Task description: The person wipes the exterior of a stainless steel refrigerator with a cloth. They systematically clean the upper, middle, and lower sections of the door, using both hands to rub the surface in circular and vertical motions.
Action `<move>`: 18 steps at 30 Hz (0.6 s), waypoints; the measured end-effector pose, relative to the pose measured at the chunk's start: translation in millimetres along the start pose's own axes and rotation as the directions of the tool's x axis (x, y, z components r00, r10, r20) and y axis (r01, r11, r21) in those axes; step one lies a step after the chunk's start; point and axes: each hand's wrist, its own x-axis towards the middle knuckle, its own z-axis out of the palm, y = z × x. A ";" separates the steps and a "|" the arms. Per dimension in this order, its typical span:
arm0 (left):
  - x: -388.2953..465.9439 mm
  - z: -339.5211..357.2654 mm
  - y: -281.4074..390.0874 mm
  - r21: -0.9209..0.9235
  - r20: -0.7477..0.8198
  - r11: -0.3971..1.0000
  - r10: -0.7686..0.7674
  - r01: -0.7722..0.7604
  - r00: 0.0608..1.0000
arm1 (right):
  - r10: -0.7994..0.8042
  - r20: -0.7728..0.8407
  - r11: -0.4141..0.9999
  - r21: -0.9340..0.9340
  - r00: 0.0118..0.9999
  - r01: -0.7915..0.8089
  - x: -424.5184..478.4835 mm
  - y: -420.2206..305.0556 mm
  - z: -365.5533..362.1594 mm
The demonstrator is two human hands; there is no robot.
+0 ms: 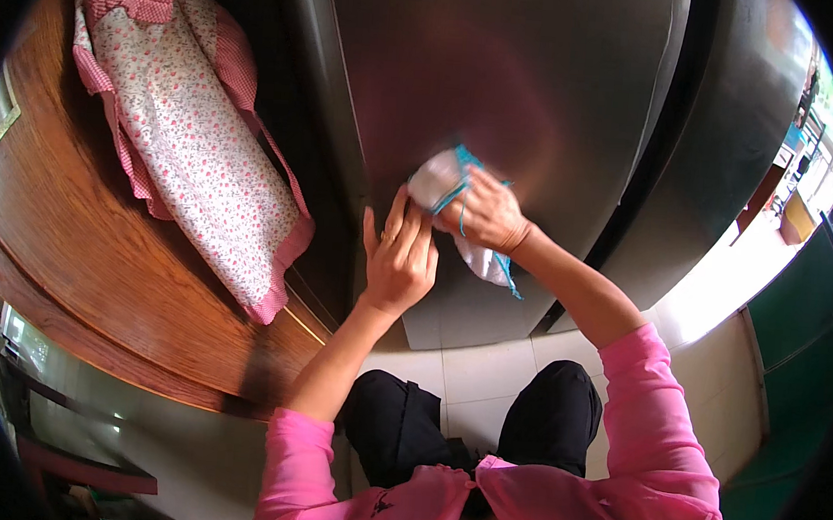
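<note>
My right hand presses a white cloth with blue edging against the dark, shiny door of what looks like a refrigerator. Part of the cloth bunches under the palm, and a loose end hangs below it. The cloth and the fingers on it are blurred. My left hand lies against the lower left of the same door with nothing in it. Its fingers are spread and a ring shows on one. The left fingertips are close to the cloth's lower left edge; I cannot tell if they touch it.
A floral fabric cover or apron with red checked trim hangs at left, over brown wood panelling. A second dark door stands right of a black gap. Pale floor tiles lie below, and a green surface is at far right.
</note>
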 end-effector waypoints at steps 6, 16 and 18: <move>106.9 -44.4 -19.5 -0.159 -0.323 0.971 -0.223 0.179 0.920 | 0.243 -0.201 0.956 -0.118 0.949 -0.270 4.7 44.8 -46.3; 143.1 -18.3 -38.0 -0.755 -0.102 0.577 -0.573 0.312 0.813 | 0.409 -0.242 0.862 -0.215 0.880 -0.460 -30.1 41.0 -46.1; 137.4 -21.2 -45.2 -0.864 -0.012 0.425 -0.553 0.269 0.833 | 0.395 -0.261 0.873 -0.192 0.881 -0.448 -27.9 41.6 -46.8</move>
